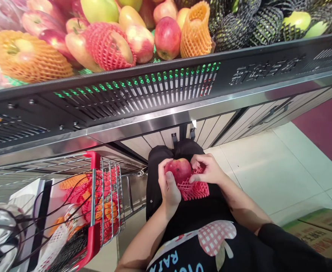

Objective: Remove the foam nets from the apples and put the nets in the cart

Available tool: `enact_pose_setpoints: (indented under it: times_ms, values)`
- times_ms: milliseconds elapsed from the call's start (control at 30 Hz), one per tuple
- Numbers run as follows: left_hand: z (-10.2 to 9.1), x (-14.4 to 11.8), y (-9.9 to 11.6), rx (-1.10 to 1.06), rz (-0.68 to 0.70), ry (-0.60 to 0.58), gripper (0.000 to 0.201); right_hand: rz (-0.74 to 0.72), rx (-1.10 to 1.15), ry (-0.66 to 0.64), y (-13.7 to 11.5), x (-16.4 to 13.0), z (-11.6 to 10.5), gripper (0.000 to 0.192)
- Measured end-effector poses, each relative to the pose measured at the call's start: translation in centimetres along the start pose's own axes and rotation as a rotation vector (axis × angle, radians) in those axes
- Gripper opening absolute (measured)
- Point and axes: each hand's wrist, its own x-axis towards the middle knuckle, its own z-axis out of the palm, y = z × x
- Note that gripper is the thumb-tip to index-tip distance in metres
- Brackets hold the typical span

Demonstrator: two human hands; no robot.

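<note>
Beside cart (98,196) (nets (81,189) inside): apple (177,169).

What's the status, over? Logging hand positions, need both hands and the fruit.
Left hand grips red apple. Right hand pinches red foam net, which covers the apple's lower part. Shopping cart at left, clear of hands.

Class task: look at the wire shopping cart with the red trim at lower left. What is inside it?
Inside the wire shopping cart lie red and orange foam fruit nets piled together, with white nets lower down. Whatever lies beneath the pile is covered and cannot be seen.
</note>
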Motion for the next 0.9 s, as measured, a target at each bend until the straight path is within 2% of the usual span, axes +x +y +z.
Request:
enact_pose_setpoints:
  times_ms: [133, 200, 300, 400, 467, 567, 667, 767, 833, 900]
  values:
    - [-0.6, 0.8, -0.1, 0.051, 0.051, 0.087, 0.053, -0.076, -0.002, -0.211, -1.2, 0.4, -0.7, 0.039]
    - [-0.9, 1.0, -0.1, 0.073, 0.081, 0.106, 0.053, -0.13, 0.057, -0.213, -1.7, 0.7, -0.8, 0.027]
    - [-1.0, 0.8, -0.2, 0.084, 0.134, 0.093, 0.051, -0.153, 0.131, -0.081, -1.9, 1.0, -0.2, 0.018]
    - [-0.9, 0.4, -0.2, 0.072, 0.177, 0.033, 0.048, -0.145, 0.181, 0.052, -1.5, 1.4, 1.0, 0.021]
    - [-0.8, 0.2, -0.1, 0.008, 0.148, -0.015, 0.046, -0.143, 0.233, 0.102, -1.0, 2.0, 1.8, 0.028]
    - [-0.6, 0.5, 0.3, -0.118, 0.053, -0.117, 0.048, -0.11, 0.317, 0.158, -0.2, 3.4, 2.1, 0.046]
    - [0.1, 1.7, 1.6, -0.183, 0.027, -0.283, 0.06, -0.076, 0.382, 0.26, 0.2, 5.1, 1.1, 0.061]
    - [1.7, 2.8, 3.8, -0.168, 0.093, -0.46, 0.077, -0.196, 0.413, 0.427, -0.2, 6.6, -1.0, 0.063]
    - [3.0, 3.3, 5.4, -0.1, 0.166, -0.5, 0.085, -0.316, 0.402, 0.497, -0.7, 7.2, -2.4, 0.063]
    - [4.3, 3.4, 6.7, -0.058, 0.194, -0.509, 0.079, -0.365, 0.407, 0.522, -1.2, 7.5, -3.5, 0.064]
